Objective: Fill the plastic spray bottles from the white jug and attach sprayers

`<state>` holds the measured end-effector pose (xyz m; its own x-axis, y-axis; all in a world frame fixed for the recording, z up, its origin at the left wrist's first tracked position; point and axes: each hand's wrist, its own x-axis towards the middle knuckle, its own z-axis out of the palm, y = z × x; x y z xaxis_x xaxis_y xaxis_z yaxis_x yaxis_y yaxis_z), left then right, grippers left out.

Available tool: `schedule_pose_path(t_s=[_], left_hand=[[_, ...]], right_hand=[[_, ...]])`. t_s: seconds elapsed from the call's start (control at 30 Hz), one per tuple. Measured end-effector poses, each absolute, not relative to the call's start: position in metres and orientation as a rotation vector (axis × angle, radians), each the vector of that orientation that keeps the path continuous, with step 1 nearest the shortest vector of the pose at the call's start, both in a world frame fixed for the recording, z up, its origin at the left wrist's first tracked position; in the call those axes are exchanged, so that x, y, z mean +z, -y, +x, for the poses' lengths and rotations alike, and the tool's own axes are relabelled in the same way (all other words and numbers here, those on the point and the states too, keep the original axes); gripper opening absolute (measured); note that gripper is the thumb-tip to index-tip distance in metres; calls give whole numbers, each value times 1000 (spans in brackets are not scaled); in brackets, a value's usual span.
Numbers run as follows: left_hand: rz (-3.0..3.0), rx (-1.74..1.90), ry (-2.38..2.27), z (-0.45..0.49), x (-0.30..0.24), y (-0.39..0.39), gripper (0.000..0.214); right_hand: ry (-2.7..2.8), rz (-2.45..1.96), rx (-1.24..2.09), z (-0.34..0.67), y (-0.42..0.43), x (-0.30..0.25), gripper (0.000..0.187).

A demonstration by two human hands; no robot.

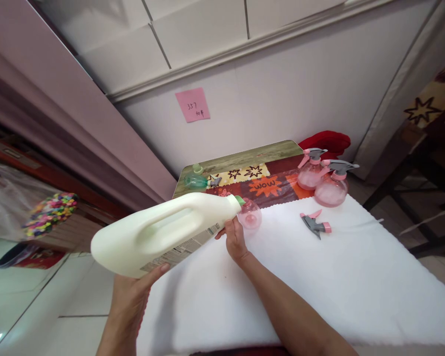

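A large cream-white detergent jug with a moulded handle is held tilted, its green spout pointing right and slightly down. My left hand is closed on the jug's lower end from beneath, with the thumb along the label. Under the neck, my right hand is closed against the jug, its fingers partly hidden. Directly below the spout stands a clear pink spray bottle with its top off. Whether liquid is flowing cannot be made out. A grey and pink spray head lies on the white cloth to the right.
Two pink spray bottles with heads on stand at the table's right edge. A green spray bottle lies at the back left. White fluffy cloth covers the near table. A pink note is on the wall behind.
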<state>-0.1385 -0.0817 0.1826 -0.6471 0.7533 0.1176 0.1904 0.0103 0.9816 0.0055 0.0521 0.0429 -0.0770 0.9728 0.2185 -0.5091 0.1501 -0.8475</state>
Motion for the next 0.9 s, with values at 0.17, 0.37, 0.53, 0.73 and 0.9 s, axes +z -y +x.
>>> schedule_pose_path(t_s=[0.17, 0.37, 0.53, 0.73, 0.9], left_hand=[[923, 1667, -1834, -143, 185, 80, 80], [874, 1668, -1863, -128, 198, 79, 77], [887, 1679, -1828, -121, 204, 77, 85], [866, 1674, -1855, -122, 203, 78, 85], [885, 1667, -1825, -119, 207, 77, 90]], right_hand=[[980, -624, 1368, 5, -52, 43, 53], [953, -638, 1385, 5, -52, 46, 58], [951, -636, 1394, 6, -52, 47, 58], [967, -644, 1388, 7, -52, 47, 59], [952, -644, 1390, 5, -52, 45, 58]])
